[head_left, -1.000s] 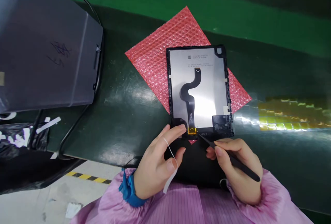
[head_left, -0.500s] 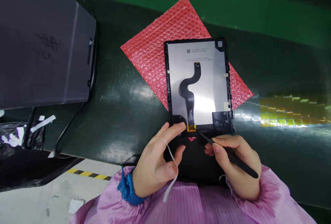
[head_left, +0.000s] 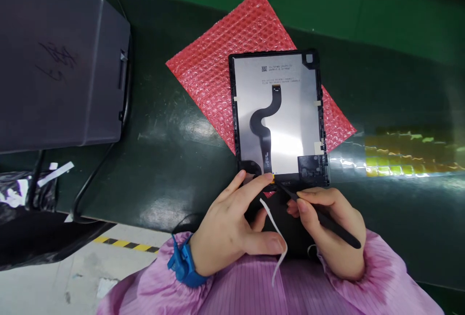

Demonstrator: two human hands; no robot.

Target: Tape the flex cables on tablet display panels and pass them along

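Observation:
An opened tablet screen assembly [head_left: 290, 121] lies face down, showing a silvery back in a black frame. A dark, winding flex cable [head_left: 267, 133] runs down its middle to yellow tape at the near edge. My left hand [head_left: 232, 223] has its fingers apart, the index fingertip on that tape and partly covering it. A thin white strip [head_left: 281, 237] hangs at my left thumb, seemingly stuck there. Closed around black tweezers [head_left: 336, 228], my right hand [head_left: 336, 235] keeps their tip by the frame's near edge, just right of the tape.
Red bubble wrap [head_left: 203, 63] lies under the assembly on the dark green table [head_left: 163, 169]. A big grey case [head_left: 61, 63] with black cables stands at the left. Shiny yellowish film squares [head_left: 399, 160] lie to the right. A black bag [head_left: 32, 228] sits at the lower left.
My left hand has moved right, its index finger now over the yellow tape, and the white strip has swung along with the thumb. My right hand with the tweezers has barely moved.

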